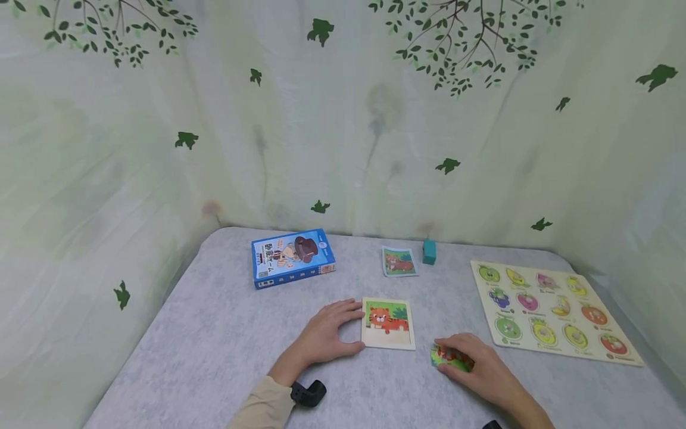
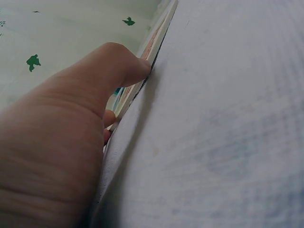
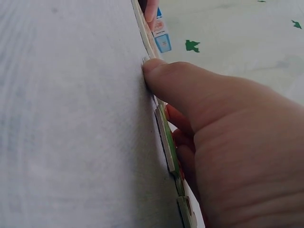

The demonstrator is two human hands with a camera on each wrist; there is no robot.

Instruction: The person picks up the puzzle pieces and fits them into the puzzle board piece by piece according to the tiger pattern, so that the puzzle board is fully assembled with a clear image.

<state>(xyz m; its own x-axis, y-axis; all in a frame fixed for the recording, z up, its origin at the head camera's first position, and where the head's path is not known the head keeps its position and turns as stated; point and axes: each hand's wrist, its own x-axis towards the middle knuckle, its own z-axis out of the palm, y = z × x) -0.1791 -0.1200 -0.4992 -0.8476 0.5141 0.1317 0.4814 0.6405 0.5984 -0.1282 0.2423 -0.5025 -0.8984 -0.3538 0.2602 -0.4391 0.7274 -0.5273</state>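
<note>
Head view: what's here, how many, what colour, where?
tabletop: one, pale grey, foreground
box: one, blue, back left
puzzle board: one, cream with tiger, centre
picture card: one, green and brown, behind puzzle board
block: one, teal, beside picture card
puzzle pieces: count unclear, green and red, right of puzzle board
fruit board: one, cream, right side
backdrop: one, pale green, behind tabletop
left hand: one, at puzzle board's left edge
right hand: one, gripping puzzle pieces
wristbands: two, black, below hands
sleeve: one, beige, below left hand
</note>
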